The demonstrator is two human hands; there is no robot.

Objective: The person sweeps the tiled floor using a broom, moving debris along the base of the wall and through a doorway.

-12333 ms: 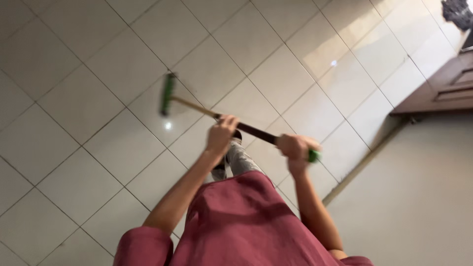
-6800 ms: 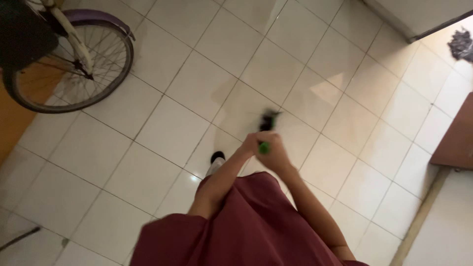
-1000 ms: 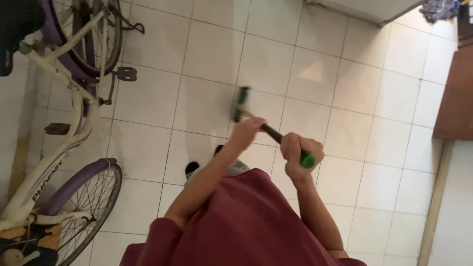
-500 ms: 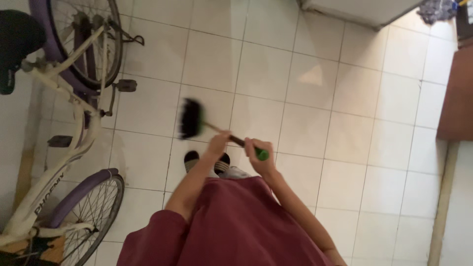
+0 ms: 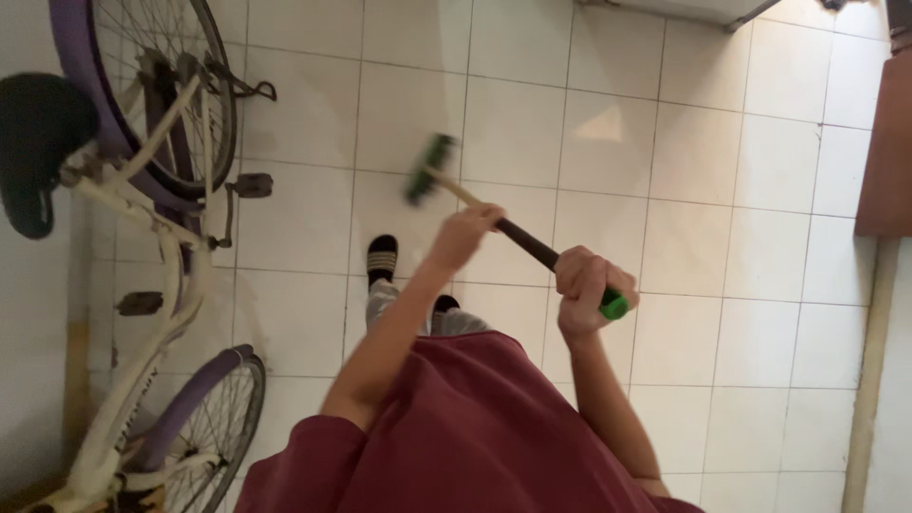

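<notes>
White square floor tiles [image 5: 741,342] fill the view from above, and over them the person holds a broom [image 5: 513,237] slanting down and away from the body. Its green head [image 5: 428,169] is blurred, out over the tiles ahead of the feet; whether the bristles touch the floor cannot be told. The left hand [image 5: 465,235] is wrapped around the middle of the dark handle, grip closed on the stick. The right hand [image 5: 584,288] is clamped around the top end, fingers folded tight, with the green end cap [image 5: 614,305] poking out just beside the fist. Below the hands hangs a dark red garment [image 5: 484,427], and a foot in a black striped slipper [image 5: 382,256] stands on the tiles near the broom head. To the left a bicycle [image 5: 142,256] with a cream frame and purple mudguards is parked, its black saddle [image 5: 38,142] at the frame's edge. Brown wooden furniture [image 5: 888,152] sits at the far right, well apart from the broom.
</notes>
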